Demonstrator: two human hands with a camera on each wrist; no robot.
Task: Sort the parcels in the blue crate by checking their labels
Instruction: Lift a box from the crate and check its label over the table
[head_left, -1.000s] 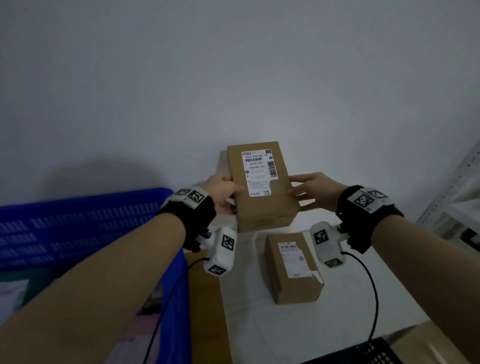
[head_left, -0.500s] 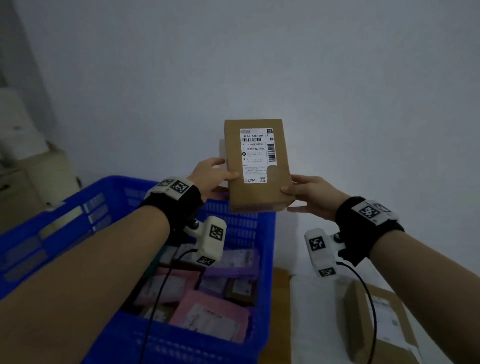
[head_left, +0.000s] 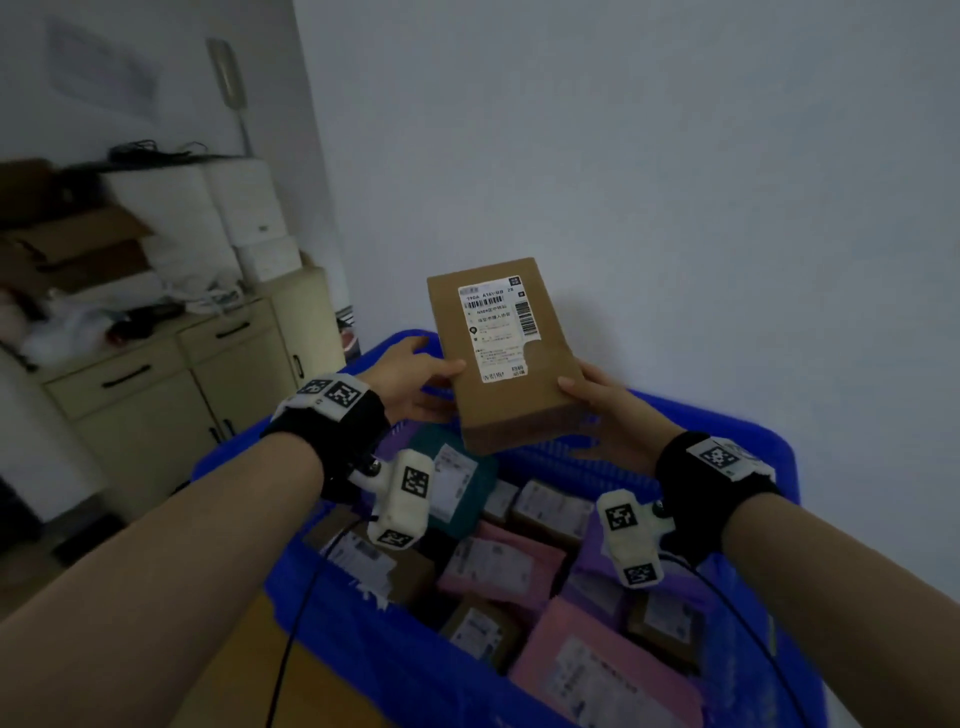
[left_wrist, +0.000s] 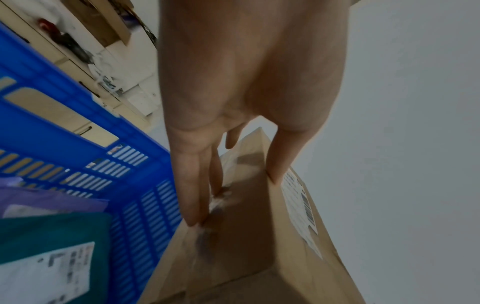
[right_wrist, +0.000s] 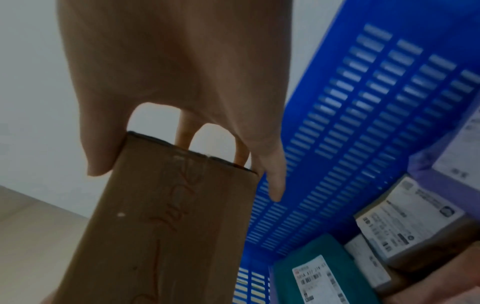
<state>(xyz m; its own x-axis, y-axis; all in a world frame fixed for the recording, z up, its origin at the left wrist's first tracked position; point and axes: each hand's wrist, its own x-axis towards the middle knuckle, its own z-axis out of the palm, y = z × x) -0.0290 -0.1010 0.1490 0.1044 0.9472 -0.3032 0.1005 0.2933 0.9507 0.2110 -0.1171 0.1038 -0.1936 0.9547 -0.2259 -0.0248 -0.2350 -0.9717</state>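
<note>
Swung left from over the worktop, the brown box (head_left: 501, 358) now hangs above the blue crate (head_left: 769, 447), left hand (head_left: 410, 379) and right hand (head_left: 608, 410) pinching its edges. Left wrist: straight fingers (left_wrist: 192, 185) underneath, thumb on the label face. Right wrist: thumb and fingers (right_wrist: 272, 174) clamp the short end; stiff, probably light.

Parcels (head_left: 498, 566) lie in the crate (head_left: 769, 447), cabinet (head_left: 171, 384) to its left.

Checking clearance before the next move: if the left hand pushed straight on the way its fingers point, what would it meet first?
The left hand already touches the cardboard parcel, so that comes first. Beyond it lies the right hand; depth there is unclear.
</note>
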